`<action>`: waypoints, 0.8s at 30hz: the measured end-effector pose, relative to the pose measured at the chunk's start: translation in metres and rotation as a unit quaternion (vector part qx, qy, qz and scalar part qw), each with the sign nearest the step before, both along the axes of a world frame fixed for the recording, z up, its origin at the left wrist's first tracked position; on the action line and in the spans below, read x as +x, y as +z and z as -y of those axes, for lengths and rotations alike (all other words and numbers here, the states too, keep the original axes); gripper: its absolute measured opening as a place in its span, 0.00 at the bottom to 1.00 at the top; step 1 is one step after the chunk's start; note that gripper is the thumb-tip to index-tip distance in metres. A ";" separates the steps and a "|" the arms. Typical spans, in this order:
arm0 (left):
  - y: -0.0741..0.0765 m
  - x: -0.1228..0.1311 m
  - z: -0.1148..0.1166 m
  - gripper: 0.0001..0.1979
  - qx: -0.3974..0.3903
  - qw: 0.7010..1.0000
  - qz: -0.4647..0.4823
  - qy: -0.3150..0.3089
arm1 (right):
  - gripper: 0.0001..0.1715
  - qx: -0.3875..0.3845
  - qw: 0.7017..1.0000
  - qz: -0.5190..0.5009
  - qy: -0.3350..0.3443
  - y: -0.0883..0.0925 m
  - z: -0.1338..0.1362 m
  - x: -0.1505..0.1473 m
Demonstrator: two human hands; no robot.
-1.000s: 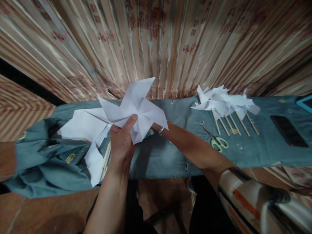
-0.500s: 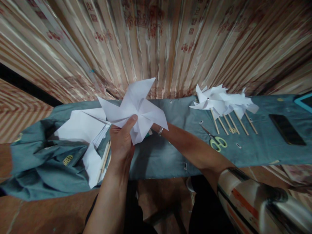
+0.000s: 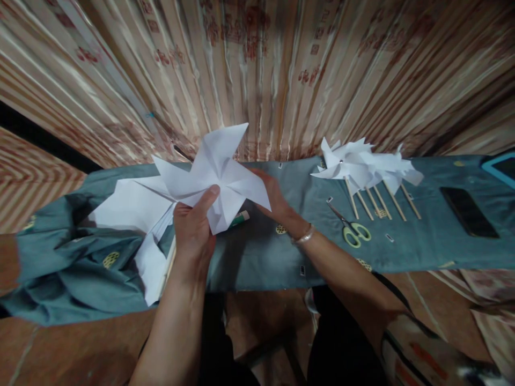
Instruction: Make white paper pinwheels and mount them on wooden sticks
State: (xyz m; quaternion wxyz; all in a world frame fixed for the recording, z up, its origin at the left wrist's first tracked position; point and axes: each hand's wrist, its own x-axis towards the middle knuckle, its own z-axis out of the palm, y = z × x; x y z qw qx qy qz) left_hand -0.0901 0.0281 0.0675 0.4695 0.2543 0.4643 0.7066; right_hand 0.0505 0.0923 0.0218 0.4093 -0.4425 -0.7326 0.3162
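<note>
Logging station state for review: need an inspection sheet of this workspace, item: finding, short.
Surface: grey-green cloth, bunched at the left end.
Job's things: held paper pinwheel; white paper sheets at left; stick-mounted pinwheels lying at right.
Clutter: scissors, black phone; green-and-white tube, partly hidden.
Grips: left grip holds the held paper pinwheel, thumb near its centre; right grip behind its right side, fingertips hidden, contact unclear.
Cables: nothing seen.
Surroundings: patterned curtain behind, brown floor below.

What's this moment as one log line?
left hand: holds pinwheel, thumb near centre | right hand: partly behind pinwheel, contact unclear | scissors: on cloth
</note>
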 end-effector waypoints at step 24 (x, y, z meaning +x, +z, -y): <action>-0.036 0.052 -0.003 0.12 -0.036 0.992 -0.016 -0.118 | 0.13 0.093 0.897 0.432 -0.009 -0.036 0.097 0.112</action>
